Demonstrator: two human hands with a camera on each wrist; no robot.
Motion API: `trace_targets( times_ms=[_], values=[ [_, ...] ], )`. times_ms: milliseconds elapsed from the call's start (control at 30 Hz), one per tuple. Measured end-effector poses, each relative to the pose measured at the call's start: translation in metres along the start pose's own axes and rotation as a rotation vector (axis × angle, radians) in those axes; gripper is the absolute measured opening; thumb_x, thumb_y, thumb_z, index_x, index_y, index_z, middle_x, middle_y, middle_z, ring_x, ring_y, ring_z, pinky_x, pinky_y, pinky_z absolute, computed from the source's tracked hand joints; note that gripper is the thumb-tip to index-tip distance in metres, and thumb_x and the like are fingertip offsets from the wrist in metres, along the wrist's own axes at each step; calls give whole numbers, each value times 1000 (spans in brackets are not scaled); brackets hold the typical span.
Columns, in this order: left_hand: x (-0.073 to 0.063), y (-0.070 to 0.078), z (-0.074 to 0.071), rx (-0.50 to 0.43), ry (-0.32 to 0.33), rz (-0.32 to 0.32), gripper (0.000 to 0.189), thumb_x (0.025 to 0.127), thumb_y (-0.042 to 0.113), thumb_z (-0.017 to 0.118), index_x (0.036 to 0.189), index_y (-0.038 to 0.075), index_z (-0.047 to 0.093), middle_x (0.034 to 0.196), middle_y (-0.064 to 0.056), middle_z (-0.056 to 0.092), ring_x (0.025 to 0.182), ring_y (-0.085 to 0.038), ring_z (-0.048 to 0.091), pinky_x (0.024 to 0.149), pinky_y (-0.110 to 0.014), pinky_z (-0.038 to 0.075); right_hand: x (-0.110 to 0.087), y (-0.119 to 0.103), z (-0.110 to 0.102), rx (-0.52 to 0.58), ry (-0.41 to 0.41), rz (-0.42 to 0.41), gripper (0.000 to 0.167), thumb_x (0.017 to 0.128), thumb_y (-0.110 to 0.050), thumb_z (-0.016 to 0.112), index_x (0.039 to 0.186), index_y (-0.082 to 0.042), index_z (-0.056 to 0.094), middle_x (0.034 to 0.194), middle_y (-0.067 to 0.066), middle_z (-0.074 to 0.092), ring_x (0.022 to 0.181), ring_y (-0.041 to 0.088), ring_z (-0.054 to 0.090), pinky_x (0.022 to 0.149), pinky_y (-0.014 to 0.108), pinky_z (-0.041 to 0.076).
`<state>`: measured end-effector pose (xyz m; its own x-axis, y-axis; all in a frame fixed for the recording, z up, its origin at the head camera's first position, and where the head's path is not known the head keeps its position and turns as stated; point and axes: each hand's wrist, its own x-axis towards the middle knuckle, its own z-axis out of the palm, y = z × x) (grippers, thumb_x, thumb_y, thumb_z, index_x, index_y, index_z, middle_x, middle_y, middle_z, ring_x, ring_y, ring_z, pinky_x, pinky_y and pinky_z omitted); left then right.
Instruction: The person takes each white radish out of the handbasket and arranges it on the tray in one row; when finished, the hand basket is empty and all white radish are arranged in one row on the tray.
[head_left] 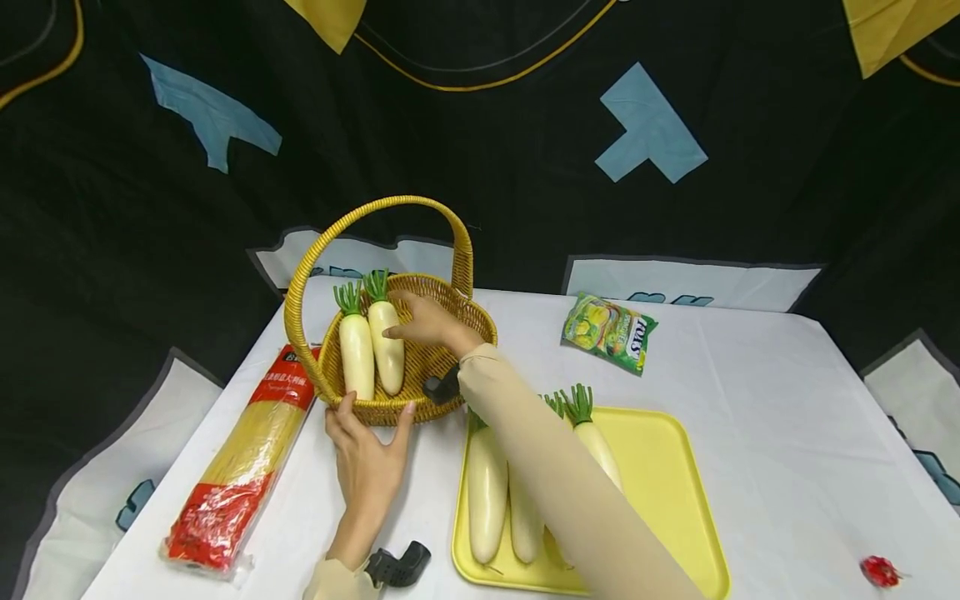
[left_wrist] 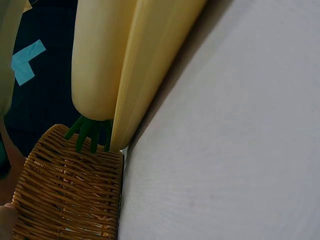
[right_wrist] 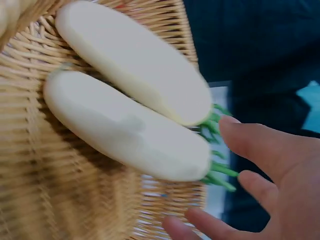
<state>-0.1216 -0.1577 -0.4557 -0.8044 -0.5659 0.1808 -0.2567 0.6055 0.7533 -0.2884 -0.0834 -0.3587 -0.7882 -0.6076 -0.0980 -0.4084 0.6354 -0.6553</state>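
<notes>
Two white radishes (head_left: 357, 357) with green tops lie side by side in a yellow wicker basket (head_left: 480, 321) with a tall arched handle. My right hand (head_left: 429, 323) reaches over the basket beside the right-hand radish (head_left: 387, 350). In the right wrist view its fingers are spread near the green stalks (right_wrist: 220, 175), with nothing gripped. At the basket's front rim, my left hand (head_left: 367, 457) touches the wicker, thumb and fingers spread apart. More white radishes (head_left: 487, 492) lie on a yellow tray (head_left: 663, 500), partly hidden under my right sleeve.
A red and yellow pack of spaghetti (head_left: 243, 454) lies left of the basket, close to it. Toward the back right is a green snack bag (head_left: 609, 332). A small red item (head_left: 881, 572) sits near the front right on the white tablecloth (head_left: 780, 433). Black cloth (head_left: 525, 183) hangs behind.
</notes>
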Motion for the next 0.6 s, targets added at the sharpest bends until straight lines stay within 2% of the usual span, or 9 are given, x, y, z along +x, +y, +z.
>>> trace_targets(
  times_ms=[100, 267, 433, 600],
  values=[
    [-1, 1, 1, -1, -3, 2, 85, 78, 63, 54, 137, 12, 19, 142, -32, 12, 106, -54, 44, 76, -57, 40, 5, 4, 12, -2, 0, 16, 63, 86, -29, 61, 141, -21, 31, 141, 10, 40, 137, 28, 25, 106, 42, 31],
    [-1, -1, 2, 7, 19, 23, 80, 80, 55, 58, 136, 12, 20, 141, -32, 14, 101, -53, 47, 73, -56, 40, 8, 5, 22, 20, 16, -23, 62, 85, -27, 62, 140, -24, 33, 138, 8, 44, 134, 27, 30, 103, 41, 35],
    [-1, -1, 1, 6, 44, 45, 76, 80, 47, 62, 134, 12, 21, 139, -33, 17, 96, -53, 49, 70, -56, 41, 11, 3, 25, 44, 18, -18, 63, 83, -26, 65, 139, -25, 35, 139, 8, 43, 133, 27, 32, 102, 41, 36],
    [0, -2, 1, 8, 58, 76, 73, 81, 41, 63, 133, 11, 22, 138, -34, 18, 92, -53, 50, 68, -56, 41, 12, 6, 32, 58, -14, -20, 67, 82, -22, 67, 140, -22, 34, 143, 6, 38, 131, 24, 36, 103, 35, 36]
  ],
)
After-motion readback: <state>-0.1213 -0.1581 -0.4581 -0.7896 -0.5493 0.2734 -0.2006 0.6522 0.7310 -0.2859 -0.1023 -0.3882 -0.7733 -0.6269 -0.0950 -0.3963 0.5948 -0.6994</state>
